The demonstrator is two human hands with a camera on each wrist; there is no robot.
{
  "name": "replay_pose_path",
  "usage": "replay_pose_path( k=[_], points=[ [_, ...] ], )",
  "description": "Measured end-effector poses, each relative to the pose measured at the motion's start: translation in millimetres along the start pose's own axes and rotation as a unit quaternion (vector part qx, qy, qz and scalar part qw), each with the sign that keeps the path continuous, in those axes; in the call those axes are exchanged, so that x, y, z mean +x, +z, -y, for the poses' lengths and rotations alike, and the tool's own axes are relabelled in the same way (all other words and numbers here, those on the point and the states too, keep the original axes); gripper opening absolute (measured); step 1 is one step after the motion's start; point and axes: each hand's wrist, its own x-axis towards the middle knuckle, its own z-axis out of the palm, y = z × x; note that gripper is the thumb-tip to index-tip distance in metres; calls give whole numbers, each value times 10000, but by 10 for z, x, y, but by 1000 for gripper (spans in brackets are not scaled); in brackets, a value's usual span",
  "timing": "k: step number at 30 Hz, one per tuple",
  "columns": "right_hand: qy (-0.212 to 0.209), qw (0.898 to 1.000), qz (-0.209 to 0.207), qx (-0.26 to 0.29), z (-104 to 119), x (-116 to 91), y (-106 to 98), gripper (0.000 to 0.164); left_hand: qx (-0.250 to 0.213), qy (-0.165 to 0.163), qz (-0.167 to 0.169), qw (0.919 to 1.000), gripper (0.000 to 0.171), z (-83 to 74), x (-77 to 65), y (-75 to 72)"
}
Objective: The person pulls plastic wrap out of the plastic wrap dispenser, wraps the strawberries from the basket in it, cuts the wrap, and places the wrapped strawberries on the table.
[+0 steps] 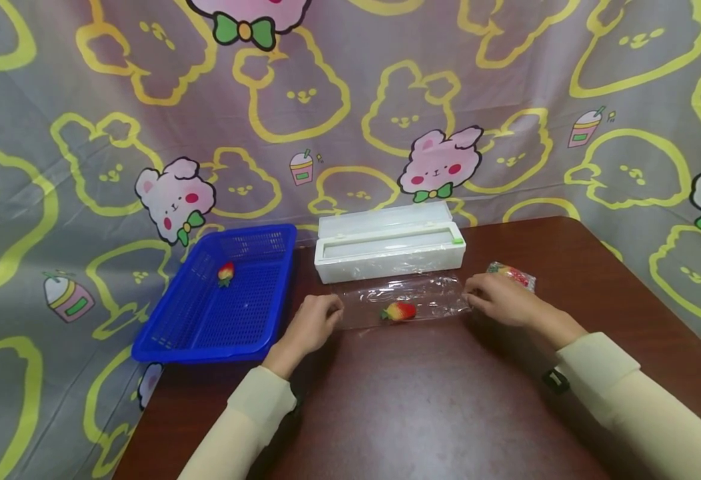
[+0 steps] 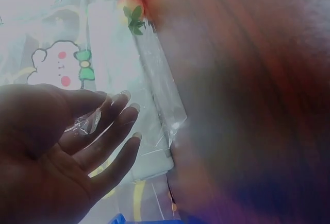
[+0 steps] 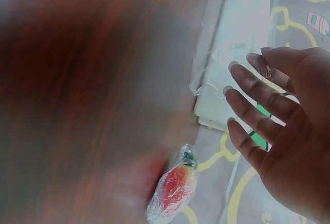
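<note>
A sheet of clear plastic wrap [image 1: 431, 301] is stretched between my two hands, in front of a white wrap dispenser box [image 1: 389, 261]. On the sheet lies a red and yellow strawberry [image 1: 401, 311] with green leaves, pointing right. My left hand [image 1: 311, 325] pinches the sheet's left end between thumb and index finger; crumpled film shows at those fingertips in the left wrist view. At the right end, my right hand [image 1: 500, 299] pinches the film likewise, its other fingers [image 3: 252, 116] spread. Just beyond the right hand sits a film-wrapped strawberry [image 3: 178, 188].
A blue plastic basket [image 1: 272, 287] stands at the left, with one unwrapped strawberry [image 1: 226, 273] inside. The dispenser's lid [image 1: 386, 220] is raised, near a patterned curtain [image 1: 350, 100] behind the brown table [image 1: 422, 393]. A green slider [image 1: 458, 241] is at the box's right end.
</note>
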Motion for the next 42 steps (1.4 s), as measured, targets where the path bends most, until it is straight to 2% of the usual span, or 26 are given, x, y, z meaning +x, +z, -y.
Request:
replay_pose_path(
  k=[6, 16, 33, 42],
  points=[
    [61, 9999, -48, 66, -72, 105, 23, 9, 61, -222, 11, 9997, 10, 53, 85, 44],
    [191, 9990, 281, 306, -183, 217, 71, 17, 312, -838, 292, 9956, 10, 126, 182, 117],
    [506, 9968, 536, 303, -331, 331, 163, 12, 565, -1249, 555, 9890, 9, 181, 257, 188],
    [306, 9978, 485, 340, -378, 330, 222, 15, 523, -1257, 801, 9874, 9, 243, 253, 238]
  ],
)
